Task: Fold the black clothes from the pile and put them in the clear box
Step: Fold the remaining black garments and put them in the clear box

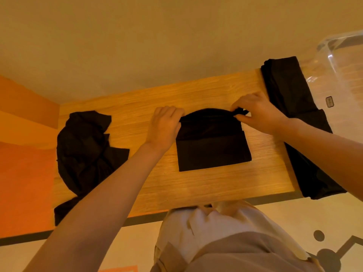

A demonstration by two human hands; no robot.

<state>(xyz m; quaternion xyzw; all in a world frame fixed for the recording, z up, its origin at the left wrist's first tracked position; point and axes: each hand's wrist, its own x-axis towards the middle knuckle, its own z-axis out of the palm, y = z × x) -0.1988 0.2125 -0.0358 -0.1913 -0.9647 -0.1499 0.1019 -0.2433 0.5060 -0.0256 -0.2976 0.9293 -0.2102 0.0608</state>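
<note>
We see half-folded black cloth garment (213, 144) flat on light wooden table (196, 185); left hand (165, 124) and right hand (259, 112) pinch its far edge corners, fingers curled around fabric.

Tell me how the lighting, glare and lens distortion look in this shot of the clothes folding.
Head view: a warm orange cast tints everything; the wooden table edges bow from the wide-angle lens; glare streaks the clear box at upper right; the black garment pinched by the left hand and right hand shows almost no fold detail, as does the black pile.
</note>
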